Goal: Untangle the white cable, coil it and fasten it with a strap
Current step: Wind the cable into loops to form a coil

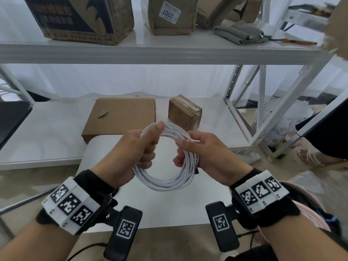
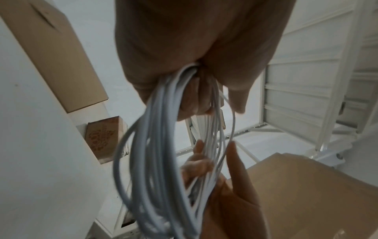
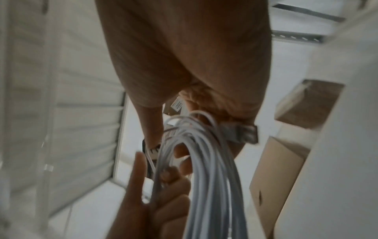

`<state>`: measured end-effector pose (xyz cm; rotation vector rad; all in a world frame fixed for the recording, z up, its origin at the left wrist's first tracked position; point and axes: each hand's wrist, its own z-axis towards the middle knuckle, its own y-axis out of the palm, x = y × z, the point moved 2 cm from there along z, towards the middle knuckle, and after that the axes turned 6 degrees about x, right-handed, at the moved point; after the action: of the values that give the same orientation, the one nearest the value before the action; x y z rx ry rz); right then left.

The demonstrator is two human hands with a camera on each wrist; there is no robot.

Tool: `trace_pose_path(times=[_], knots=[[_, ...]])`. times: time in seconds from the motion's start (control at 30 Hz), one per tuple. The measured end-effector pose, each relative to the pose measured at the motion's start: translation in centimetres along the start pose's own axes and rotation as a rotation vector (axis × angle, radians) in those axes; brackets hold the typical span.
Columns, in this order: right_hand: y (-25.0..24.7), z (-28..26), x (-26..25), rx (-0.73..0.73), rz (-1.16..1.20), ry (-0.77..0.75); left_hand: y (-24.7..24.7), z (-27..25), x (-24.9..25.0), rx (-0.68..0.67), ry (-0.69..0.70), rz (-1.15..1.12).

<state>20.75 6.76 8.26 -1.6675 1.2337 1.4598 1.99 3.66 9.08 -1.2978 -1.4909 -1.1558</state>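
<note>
The white cable [image 1: 165, 179] is wound into a round coil of several loops, held up in the air between both hands over a small white table [image 1: 169, 210]. My left hand [image 1: 139, 147] grips the coil's upper left side, thumb pressed on top of the strands. My right hand [image 1: 195, 151] grips the coil's right side, and a thin white end [image 1: 194, 141] sticks out past its thumb. In the right wrist view a grey plug [image 3: 239, 133] shows beside the right hand's fingers and the cable [image 3: 206, 169]. The left wrist view shows the loops [image 2: 163, 153] hanging from the left fist. No strap is visible.
A flat cardboard box [image 1: 120, 117] and a small taped carton [image 1: 184, 112] lie on the low white shelf [image 1: 43, 134] behind the hands. The upper shelf [image 1: 150, 51] carries boxes and a grey cloth [image 1: 241, 32]. A sandalled foot [image 1: 308, 157] stands at the right.
</note>
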Motion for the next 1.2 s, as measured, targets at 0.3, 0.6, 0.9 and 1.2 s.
trace_pose_path(times=[0.3, 0.6, 0.9, 1.2], knots=[[0.8, -0.4, -0.8, -0.143, 0.492, -0.01, -0.4, 0.5, -0.6, 0.162, -0.104, -0.43], [1.2, 0.2, 0.5, -0.002, 0.195, -0.063, 0.5, -0.1, -2.0, 0.363, 0.055, -0.31], [0.5, 0.1, 0.0, -0.102, 0.077, -0.013, -0.1, -0.4, -0.2, 0.195, 0.255, 0.166], [1.1, -0.3, -0.1, -0.056, -0.058, -0.006, 1.1, -1.5, -1.2, 0.168, 0.571, 0.514]])
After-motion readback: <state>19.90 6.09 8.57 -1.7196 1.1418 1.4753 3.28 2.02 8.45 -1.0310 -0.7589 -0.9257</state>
